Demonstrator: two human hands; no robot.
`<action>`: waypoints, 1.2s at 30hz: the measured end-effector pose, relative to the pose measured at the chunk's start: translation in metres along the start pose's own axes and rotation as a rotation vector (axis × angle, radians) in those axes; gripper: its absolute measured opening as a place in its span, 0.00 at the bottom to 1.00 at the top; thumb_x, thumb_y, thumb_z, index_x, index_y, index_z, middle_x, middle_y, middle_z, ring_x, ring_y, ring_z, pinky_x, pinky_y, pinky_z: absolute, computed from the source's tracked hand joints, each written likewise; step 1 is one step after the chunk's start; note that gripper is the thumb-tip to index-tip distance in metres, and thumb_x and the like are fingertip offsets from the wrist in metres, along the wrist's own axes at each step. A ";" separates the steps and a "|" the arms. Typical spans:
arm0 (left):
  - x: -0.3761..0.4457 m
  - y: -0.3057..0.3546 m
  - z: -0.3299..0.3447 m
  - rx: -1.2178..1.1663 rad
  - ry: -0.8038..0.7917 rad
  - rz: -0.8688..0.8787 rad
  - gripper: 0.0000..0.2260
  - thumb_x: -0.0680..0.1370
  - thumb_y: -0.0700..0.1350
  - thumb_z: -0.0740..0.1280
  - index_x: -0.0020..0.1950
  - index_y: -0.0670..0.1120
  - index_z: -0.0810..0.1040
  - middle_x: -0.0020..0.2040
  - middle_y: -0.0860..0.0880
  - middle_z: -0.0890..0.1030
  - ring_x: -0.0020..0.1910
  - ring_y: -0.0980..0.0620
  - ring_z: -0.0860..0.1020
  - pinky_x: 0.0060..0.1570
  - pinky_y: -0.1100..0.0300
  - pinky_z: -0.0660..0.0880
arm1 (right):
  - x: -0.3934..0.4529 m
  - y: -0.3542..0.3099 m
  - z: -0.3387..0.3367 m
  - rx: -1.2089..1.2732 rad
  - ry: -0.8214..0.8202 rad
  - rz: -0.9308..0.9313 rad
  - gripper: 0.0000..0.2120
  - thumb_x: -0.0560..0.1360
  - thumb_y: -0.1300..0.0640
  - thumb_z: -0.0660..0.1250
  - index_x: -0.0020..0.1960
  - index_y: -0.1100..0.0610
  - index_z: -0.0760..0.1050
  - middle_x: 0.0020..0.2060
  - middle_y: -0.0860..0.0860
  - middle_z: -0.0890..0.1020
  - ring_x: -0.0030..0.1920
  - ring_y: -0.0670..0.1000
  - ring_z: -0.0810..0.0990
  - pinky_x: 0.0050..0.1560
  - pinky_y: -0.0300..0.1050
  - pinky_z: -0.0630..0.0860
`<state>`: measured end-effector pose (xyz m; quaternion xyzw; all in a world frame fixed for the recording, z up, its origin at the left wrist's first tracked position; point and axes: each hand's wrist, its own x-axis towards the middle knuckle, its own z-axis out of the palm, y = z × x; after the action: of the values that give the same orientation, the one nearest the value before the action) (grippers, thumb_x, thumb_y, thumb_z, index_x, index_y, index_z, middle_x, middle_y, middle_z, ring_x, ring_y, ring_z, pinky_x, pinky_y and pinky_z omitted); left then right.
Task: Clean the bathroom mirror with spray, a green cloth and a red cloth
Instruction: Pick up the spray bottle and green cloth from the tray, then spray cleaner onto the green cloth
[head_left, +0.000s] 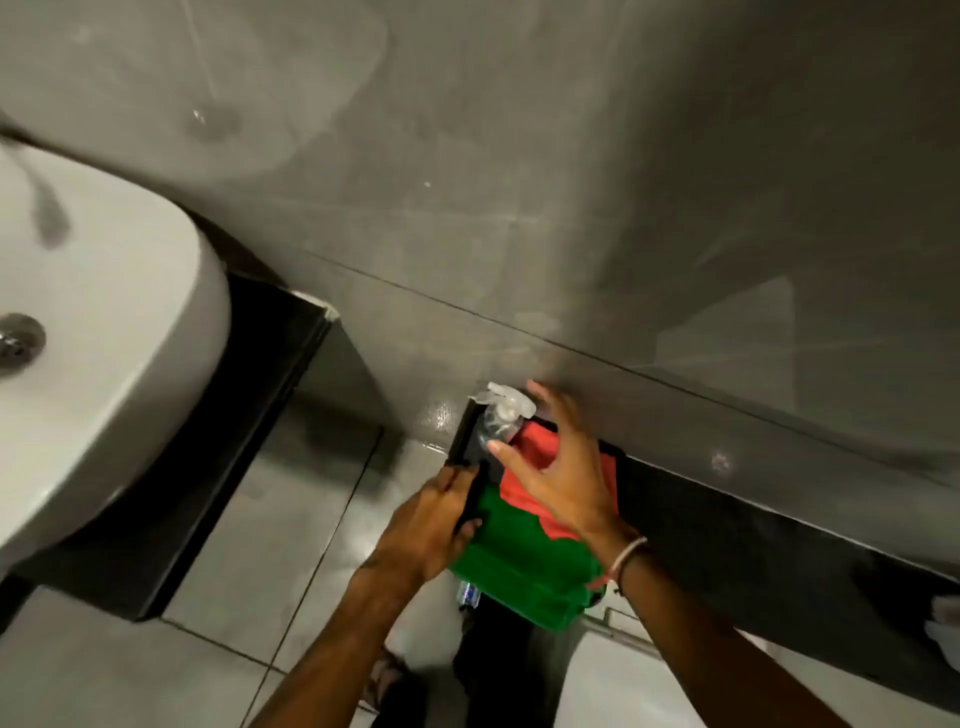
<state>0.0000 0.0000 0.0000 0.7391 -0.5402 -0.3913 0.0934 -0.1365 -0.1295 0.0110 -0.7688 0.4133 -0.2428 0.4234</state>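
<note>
A small clear spray bottle (501, 415) with a white trigger head stands at the left end of a black ledge (727, 535) along the wall. Right beside it lies a red cloth (521, 496), overlapping a green cloth (519, 566) that hangs over the ledge's front edge. My right hand (566, 467) hovers over the red cloth with fingers spread around the bottle, thumb tip at its body, not closed on it. My left hand (431, 525) grips the ledge's black end edge next to the green cloth. I see no mirror.
A white sink (104, 338) with a metal drain (18, 338) sits on a black counter (249, 415) at the left. Glossy grey wall tiles (519, 182) fill the upper view. A white toilet (623, 686) stands below the ledge, on grey floor tiles (291, 519).
</note>
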 end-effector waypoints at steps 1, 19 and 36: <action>0.012 -0.001 0.003 0.047 -0.005 -0.043 0.31 0.80 0.52 0.65 0.80 0.51 0.58 0.77 0.47 0.66 0.71 0.42 0.74 0.66 0.49 0.75 | 0.008 0.004 0.006 0.039 -0.031 -0.015 0.35 0.70 0.41 0.79 0.73 0.51 0.74 0.68 0.45 0.80 0.68 0.39 0.78 0.70 0.29 0.70; -0.008 0.031 -0.064 -0.448 -0.206 0.021 0.16 0.76 0.41 0.72 0.63 0.45 0.76 0.57 0.43 0.83 0.56 0.48 0.82 0.60 0.49 0.79 | 0.043 -0.068 0.003 0.194 0.221 -0.352 0.20 0.85 0.45 0.61 0.57 0.62 0.80 0.64 0.24 0.75 0.62 0.28 0.78 0.60 0.25 0.73; -0.259 0.196 -0.531 -0.471 0.579 0.628 0.10 0.79 0.41 0.69 0.58 0.40 0.85 0.53 0.40 0.88 0.48 0.48 0.87 0.46 0.61 0.83 | 0.054 -0.482 -0.116 0.372 0.673 -0.933 0.22 0.85 0.37 0.52 0.70 0.46 0.75 0.48 0.46 0.89 0.36 0.33 0.82 0.42 0.21 0.73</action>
<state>0.1902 -0.0032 0.5927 0.5776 -0.5859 -0.2340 0.5180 0.0158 -0.0832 0.4834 -0.6630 0.0944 -0.7008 0.2457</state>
